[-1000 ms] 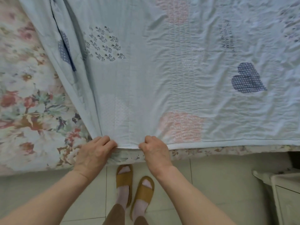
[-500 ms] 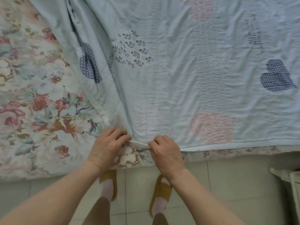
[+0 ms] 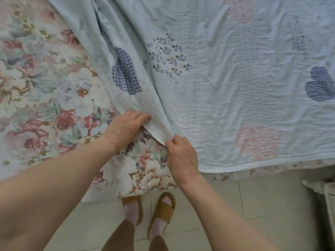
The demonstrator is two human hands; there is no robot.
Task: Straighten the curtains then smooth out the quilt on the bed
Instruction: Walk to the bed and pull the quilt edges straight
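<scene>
— Where was the quilt [image 3: 226, 91] seen?

— It was spread over the right and upper part of the bed, pale blue, printed with dark dotted hearts, pink patches and a cluster of small sprigs. Its near hem was laid along the bed's edge on the right, and many small wrinkles were seen across it. On the left a long fold was formed where the quilt was doubled back on itself, so that the floral sheet [image 3: 45, 105] beneath was left uncovered.

— How were the hands placed?

— The left hand [image 3: 125, 128] was laid at the foot of that fold, with its fingers curled into the cloth and its fingertips hidden under the folded layer. The right hand [image 3: 182, 156] was set just beside it, nearer the bed's edge, and the corner of the quilt was pinched between its thumb and bent fingers. A turned-up flap of the pale underside was held between the two hands.

— What else was shown?

— A tiled floor [image 3: 253, 205] was seen below the bed, on which two feet in tan slippers [image 3: 163, 209] and pale socks were planted. A white piece of furniture [image 3: 324, 196] was partly shown at the right edge; what it was could not be told.
</scene>
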